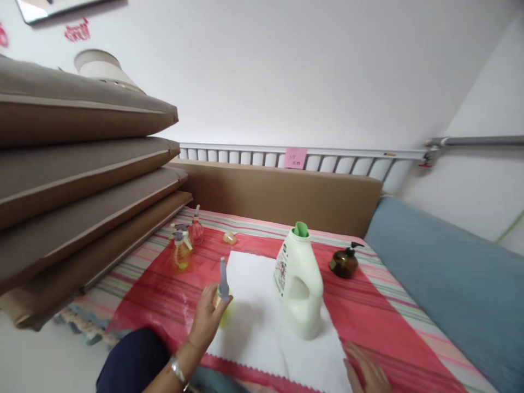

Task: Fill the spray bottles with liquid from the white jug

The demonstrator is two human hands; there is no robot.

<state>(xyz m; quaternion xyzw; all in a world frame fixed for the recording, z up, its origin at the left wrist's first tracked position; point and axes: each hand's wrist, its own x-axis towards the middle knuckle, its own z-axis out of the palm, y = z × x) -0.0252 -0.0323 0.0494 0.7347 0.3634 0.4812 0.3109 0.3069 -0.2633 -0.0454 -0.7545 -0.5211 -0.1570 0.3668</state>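
Observation:
My left hand (208, 319) is closed around a small yellow spray bottle with a grey nozzle (223, 284), standing at the left edge of a white cloth (262, 322). A big white detergent jug with a green cap (299, 281) stands upright on the cloth's right half. My right hand (366, 368) lies flat, fingers stretched, on the red sheet (164, 295) by the cloth's near right corner, holding nothing.
An orange spray bottle (181, 251), a small red bottle (197, 229) and a little yellow object (230, 237) sit at the far left. A brown pump bottle (344, 263) is at the right. Stacked brown cushions (82, 180) loom left; a blue cushion (442, 284) lies right.

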